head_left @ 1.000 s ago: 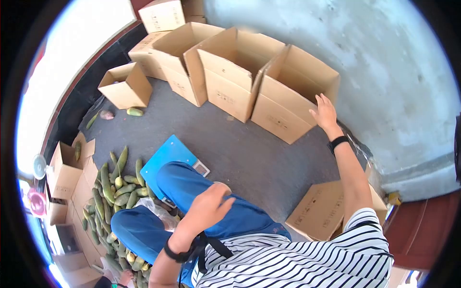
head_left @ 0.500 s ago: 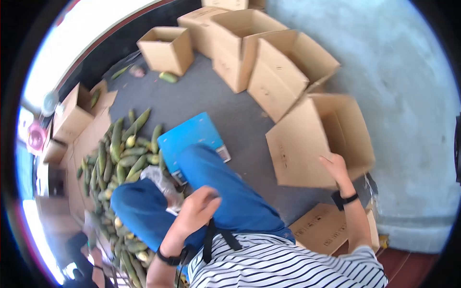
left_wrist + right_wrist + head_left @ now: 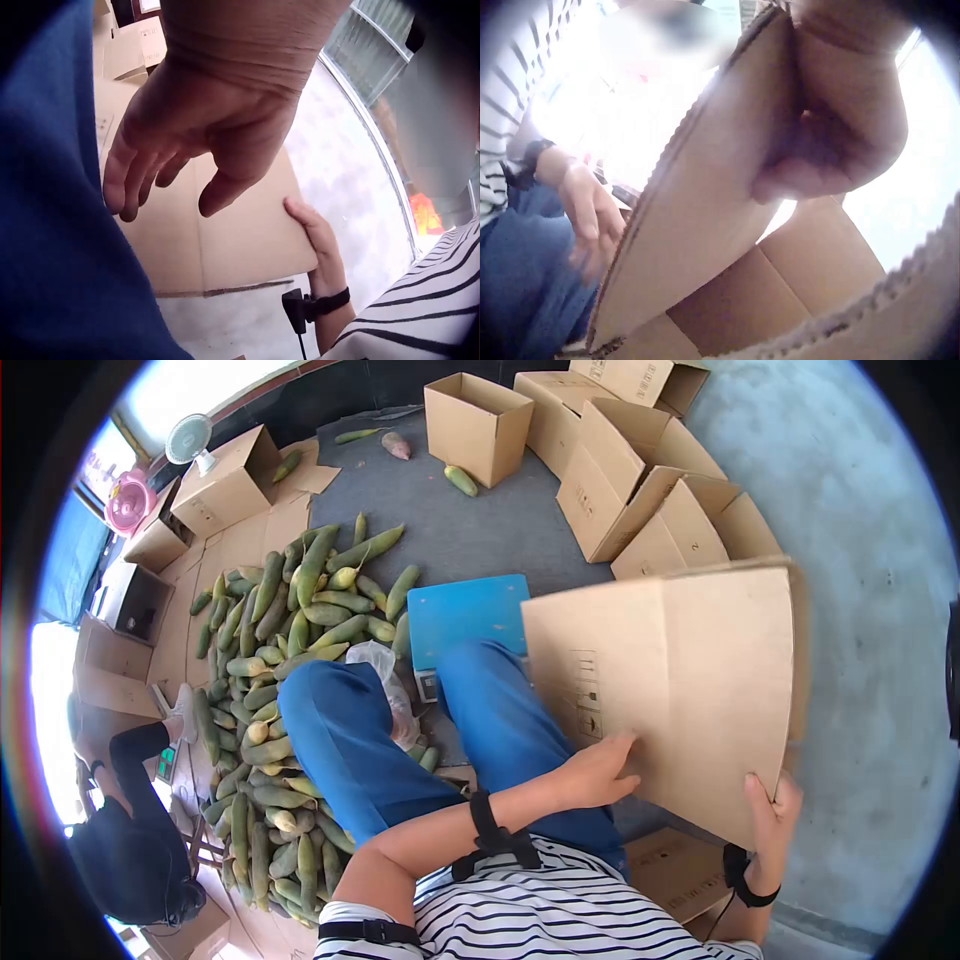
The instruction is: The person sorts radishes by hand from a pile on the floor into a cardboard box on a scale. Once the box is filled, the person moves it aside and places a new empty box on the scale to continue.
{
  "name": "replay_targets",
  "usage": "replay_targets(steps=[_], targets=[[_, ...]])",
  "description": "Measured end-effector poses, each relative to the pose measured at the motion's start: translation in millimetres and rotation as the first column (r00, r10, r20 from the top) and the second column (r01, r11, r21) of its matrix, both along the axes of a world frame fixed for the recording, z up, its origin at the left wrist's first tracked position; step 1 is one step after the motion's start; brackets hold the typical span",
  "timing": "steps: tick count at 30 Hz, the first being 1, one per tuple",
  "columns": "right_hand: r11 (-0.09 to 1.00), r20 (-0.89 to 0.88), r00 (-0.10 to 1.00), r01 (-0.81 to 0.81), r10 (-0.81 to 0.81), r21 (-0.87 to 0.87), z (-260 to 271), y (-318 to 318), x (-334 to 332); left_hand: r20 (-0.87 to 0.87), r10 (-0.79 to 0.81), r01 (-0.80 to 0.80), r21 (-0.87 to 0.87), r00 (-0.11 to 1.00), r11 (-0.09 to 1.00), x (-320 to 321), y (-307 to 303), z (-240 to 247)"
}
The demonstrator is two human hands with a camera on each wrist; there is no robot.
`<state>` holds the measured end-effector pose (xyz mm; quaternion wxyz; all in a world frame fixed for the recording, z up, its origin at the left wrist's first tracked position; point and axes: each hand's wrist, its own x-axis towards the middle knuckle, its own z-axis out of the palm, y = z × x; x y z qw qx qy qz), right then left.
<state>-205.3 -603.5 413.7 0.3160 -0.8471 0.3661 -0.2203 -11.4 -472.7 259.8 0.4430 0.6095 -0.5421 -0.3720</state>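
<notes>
A cardboard box [image 3: 690, 660] stands tilted in front of my knees on the right. My right hand [image 3: 773, 810] grips its near right edge, thumb on the outer face. In the right wrist view, curled fingers [image 3: 802, 176] of that hand lie against the inner side of the box wall [image 3: 697, 187]. My left hand [image 3: 597, 770] is right by the lower left part of the box, fingers loosely bent and holding nothing. The left wrist view shows that hand [image 3: 217, 127] in front of the box's printed side panel [image 3: 240, 232].
A heap of green cucumber-like vegetables [image 3: 270, 750] covers the floor to the left. A blue-topped scale [image 3: 465, 610] sits before my knees. Open boxes [image 3: 605, 485] line the wall; another box [image 3: 675, 870] lies near my right side. Another person [image 3: 130, 850] is at far left.
The right hand has taken hold of the end box of the row and drawn it close to my knees. My left hand has reached rightward to it. The view has turned right.
</notes>
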Motion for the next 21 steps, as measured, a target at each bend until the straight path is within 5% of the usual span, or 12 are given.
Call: replay_targets(steps=[2, 8, 11, 13, 14, 17, 21], targets=[[0.984, 0.000, 0.991, -0.134, 0.134, -0.114, 19.9, 17.1, 28.6, -0.055, 0.171, -0.156, 0.210, 0.984, 0.965, 14.6, 4.4, 27.5], [0.682, -0.250, 0.793, -0.606, 0.555, -0.409, 34.4, -11.5, 128.3, -0.271, 0.479, -0.493, 0.017, 0.835, 0.870, 67.2, 9.4, 20.0], [0.478, -0.308, 0.730, -0.649, 0.610, -0.591, 12.1, -2.4, 215.6, -0.229, 0.676, -0.689, 0.029, 0.700, 0.724, 134.4, 13.3, 22.5], [0.400, -0.332, 0.661, -0.703, 0.674, -0.588, -4.5, 2.1, 254.1, -0.021, 0.762, -0.761, -0.063, 0.647, 0.645, 168.7, 25.0, 15.8], [0.365, -0.336, 0.628, -0.722, 0.702, -0.588, -12.1, 4.2, 269.1, -0.200, 0.764, -0.789, -0.139, 0.614, 0.598, 180.9, 27.6, 5.7], [0.310, -0.366, 0.563, -0.770, 0.741, -0.557, -18.7, 15.7, 298.7, -0.188, 0.752, -0.754, 0.073, 0.632, 0.653, 203.0, 48.2, -6.6], [0.256, -0.389, 0.514, -0.796, 0.765, -0.548, -14.1, 19.5, 319.6, -0.237, 0.765, -0.778, 0.054, 0.598, 0.625, 201.9, 63.7, 4.3]])
